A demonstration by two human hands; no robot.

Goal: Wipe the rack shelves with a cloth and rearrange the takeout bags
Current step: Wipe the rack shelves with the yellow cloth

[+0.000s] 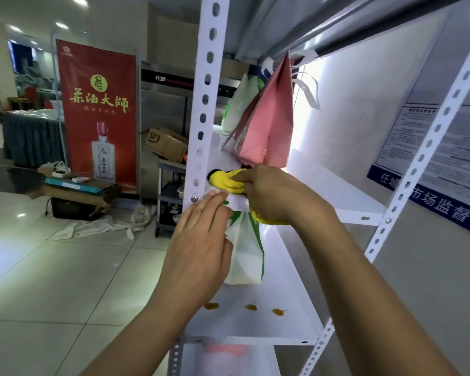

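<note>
Right hand [272,194] grips a yellow cloth [229,179], fingers curled over it, pressing it onto the front edge of the middle shelf [345,196] near the left post [204,104]. Part of the cloth hangs below the shelf lip under the wrist. Left hand [198,240] is released, fingers straight and together, fingertips resting flat on the shelf's front lip just beside the post bolt [193,198]; it holds nothing.

Just behind the cloth on the same shelf: a pink bag [269,123], leaning, its top reaching the underside of the shelf above, white handles [307,88] sticking out to the right. Behind it a white-and-green bag [242,104] (mostly hidden).

Lower shelf [282,294]: another white bag with green trim [248,253] stands at the left, partly covered by the left hand. Three brown stains [251,308] in a row near the front edge, well apart from the bag. Below that shelf something pink [225,350], blurred, can't tell what.

Rack is white, perforated angle posts; right post [429,142] runs diagonally in view. Wall behind it carries a blue-and-white notice [445,158].

Left of the rack: red banner [98,112] with a bottle picture, cardboard box [166,143] on a grey cart [168,196], steel fridge [168,104] behind, tiled floor [52,267] with white cloth lying on it.
</note>
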